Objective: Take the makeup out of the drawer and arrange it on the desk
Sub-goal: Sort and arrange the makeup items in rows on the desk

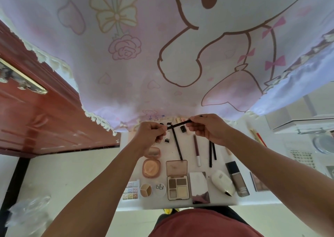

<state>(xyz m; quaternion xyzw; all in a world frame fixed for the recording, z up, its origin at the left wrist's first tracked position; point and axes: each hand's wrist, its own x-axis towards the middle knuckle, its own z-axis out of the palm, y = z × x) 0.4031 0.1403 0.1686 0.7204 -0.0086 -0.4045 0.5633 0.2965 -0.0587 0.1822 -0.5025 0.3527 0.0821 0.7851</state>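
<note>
Both my hands hold one thin black makeup pencil [179, 124] above the far part of the white desk [215, 164]. My left hand [151, 133] pinches its left end and my right hand [207, 128] pinches its right end. Below them makeup lies in rows: a long black pencil [177, 144], a purple-and-white stick [197, 151], two black pencils [212, 152], a peach compact [151, 168], an open eyeshadow palette [178, 179], a mirrored case [200, 187], a white oval case [222, 182] and a foundation bottle [237, 179]. No drawer is in view.
A pink cartoon-print cloth [162, 47] hangs just beyond the desk's far edge. A red-brown wooden door [36, 114] with a metal handle stands to the left. A glass shelf [303, 123] and a square palette [258, 182] are at the right. A crumpled plastic bag [27, 211] lies lower left.
</note>
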